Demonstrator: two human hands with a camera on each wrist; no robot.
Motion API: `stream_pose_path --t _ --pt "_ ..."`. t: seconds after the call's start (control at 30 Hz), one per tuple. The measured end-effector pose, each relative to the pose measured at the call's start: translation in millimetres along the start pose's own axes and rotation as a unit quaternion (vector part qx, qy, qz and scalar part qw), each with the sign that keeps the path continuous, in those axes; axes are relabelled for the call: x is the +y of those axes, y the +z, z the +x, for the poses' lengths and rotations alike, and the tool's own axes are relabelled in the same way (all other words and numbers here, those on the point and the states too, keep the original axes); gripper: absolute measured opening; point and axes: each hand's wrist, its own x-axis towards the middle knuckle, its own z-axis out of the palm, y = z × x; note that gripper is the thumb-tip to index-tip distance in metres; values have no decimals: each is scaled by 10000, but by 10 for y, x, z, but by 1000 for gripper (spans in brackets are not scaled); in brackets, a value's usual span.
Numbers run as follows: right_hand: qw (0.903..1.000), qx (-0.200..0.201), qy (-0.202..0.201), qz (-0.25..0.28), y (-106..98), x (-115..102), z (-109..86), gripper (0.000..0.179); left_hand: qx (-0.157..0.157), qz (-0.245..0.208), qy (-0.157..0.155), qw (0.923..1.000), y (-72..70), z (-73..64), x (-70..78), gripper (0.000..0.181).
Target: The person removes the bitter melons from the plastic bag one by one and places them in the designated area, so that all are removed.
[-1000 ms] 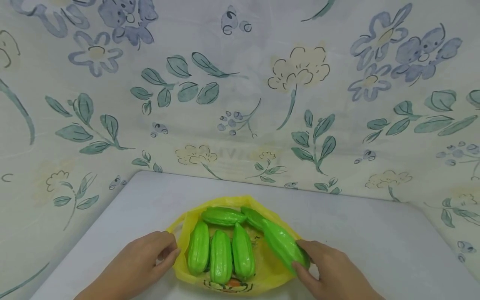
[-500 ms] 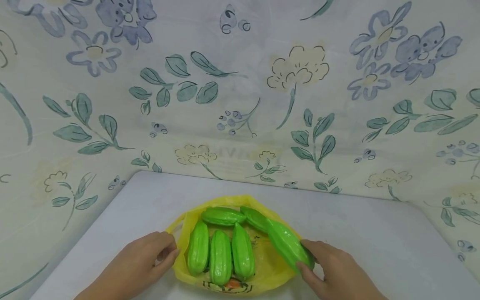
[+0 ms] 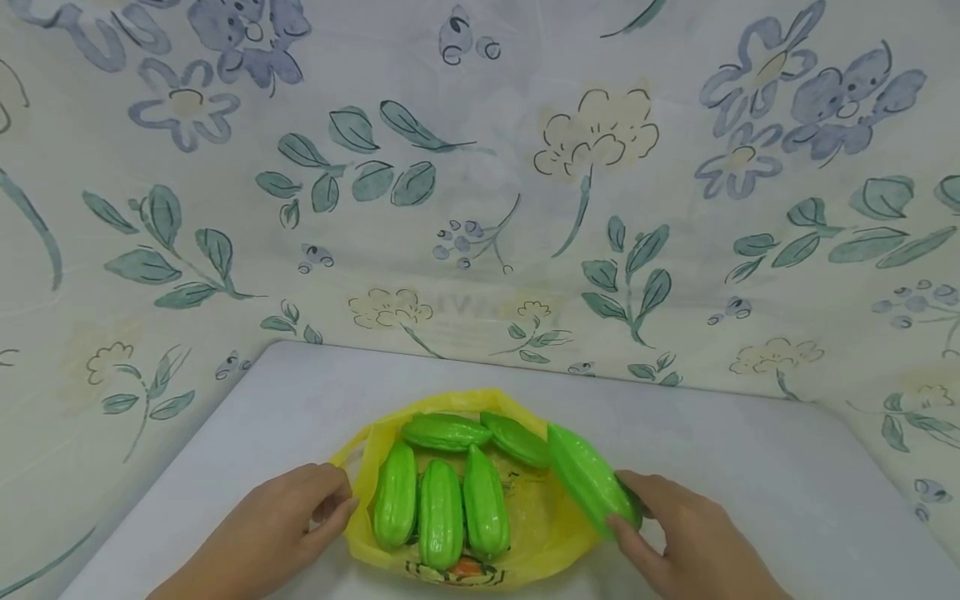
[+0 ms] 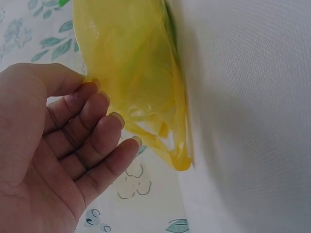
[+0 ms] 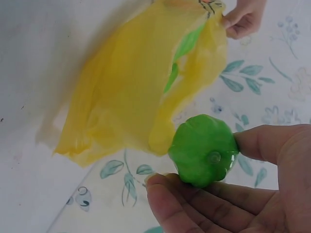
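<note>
A yellow plastic bag (image 3: 540, 537) stands on the white table with its mouth spread open. Several ribbed green gourds (image 3: 441, 512), glossy like toys, lie inside it. My left hand (image 3: 292, 512) pinches the bag's left rim between thumb and forefinger, and the other fingers curl loosely in the left wrist view. At the opposite side, my right hand (image 3: 686, 529) grips another green gourd (image 3: 588, 475) by its near end. That gourd slants over the bag's right rim, its pointed end towards the back. In the right wrist view its blunt end (image 5: 203, 150) sits between thumb and fingers.
The white table (image 3: 712, 442) extends behind and to both sides of the bag. A floral-patterned sheet (image 3: 510, 208) hangs behind it and along the sides. A dark printed design (image 3: 457, 573) shows low on the bag's front.
My right hand has moved rightward with its gourd, from over the bag's inside to its right rim. The gourd behind it is now more exposed. My left hand stays put.
</note>
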Motion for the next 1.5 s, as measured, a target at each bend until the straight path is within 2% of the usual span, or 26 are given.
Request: stream_pose_path --t 0.7,0.87,1.0,1.27,1.5 --pt "9998 160 42 -78 -71 59 40 53 -76 -14 -132 9999 8 -24 1 23" --pt "9999 93 69 -110 -88 103 74 57 -18 -21 -64 10000 9 -27 -1 23" --pt "9996 206 -36 -186 -96 125 90 56 39 -45 10 10000 8 -22 -5 23" --pt "9987 356 -351 -141 -132 172 131 51 -124 -108 -131 9998 -7 -1 4 20" --pt "9996 245 -101 -113 -146 203 187 53 -35 -164 -76 9998 -20 12 7 20"
